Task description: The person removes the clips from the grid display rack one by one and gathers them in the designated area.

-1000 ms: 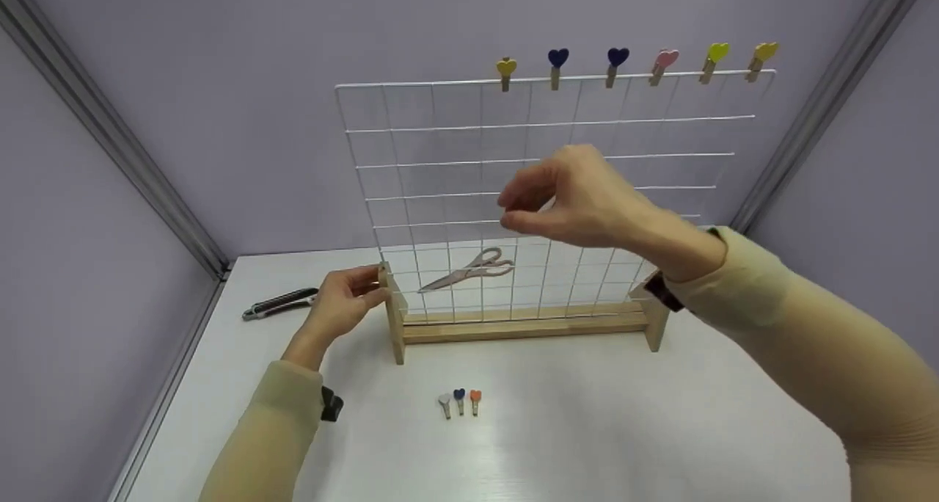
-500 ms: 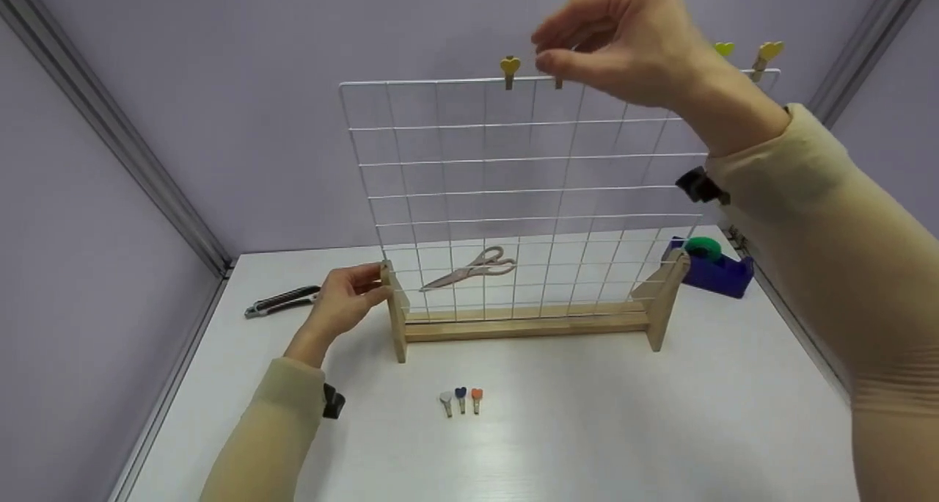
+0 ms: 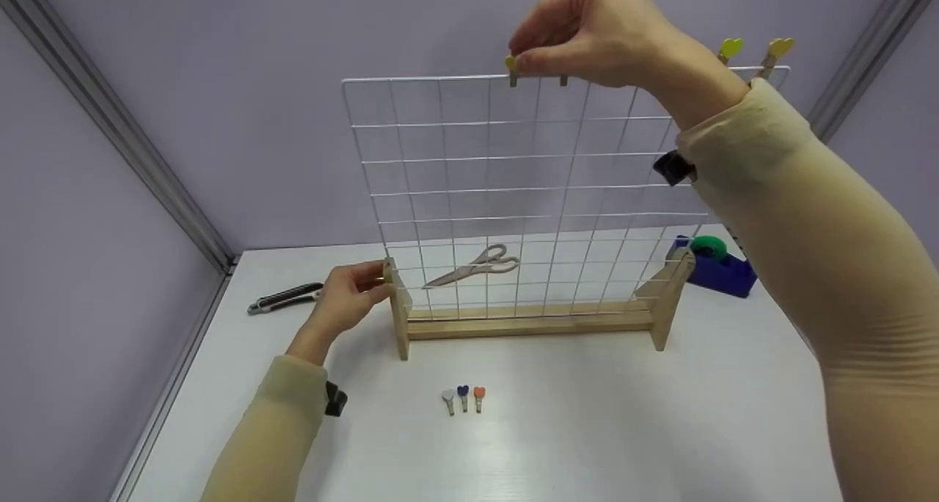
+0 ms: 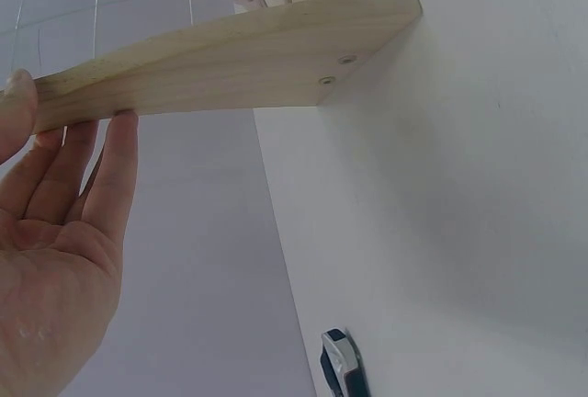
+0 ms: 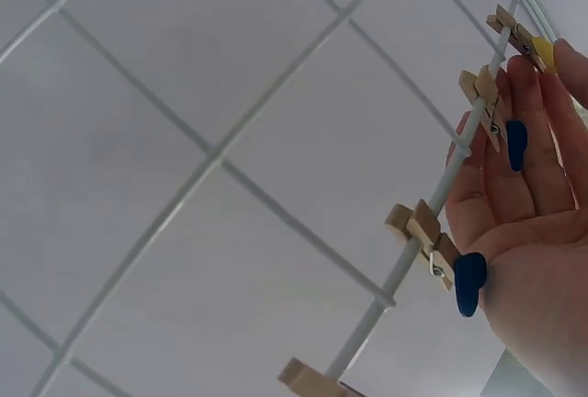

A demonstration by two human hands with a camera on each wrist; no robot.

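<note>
Yellow-heart clip [image 3: 510, 67] on grid top, pinched by right hand [image 3: 587, 36]

The wire grid [image 3: 469, 194] stands upright across the middle of the surface [image 3: 587, 428], walling the front off from the back; a hand passes only over its top wire or round its ends. Clips [image 3: 733, 49] crowd the top wire's right part, while its left stretch is bare. Behind it lie scissors [image 3: 475, 265]. Three small clips [image 3: 463, 398] sit in front, with open surface around them. A knife [image 3: 285, 299] lies left, a tape dispenser [image 3: 715, 266] right.
</note>
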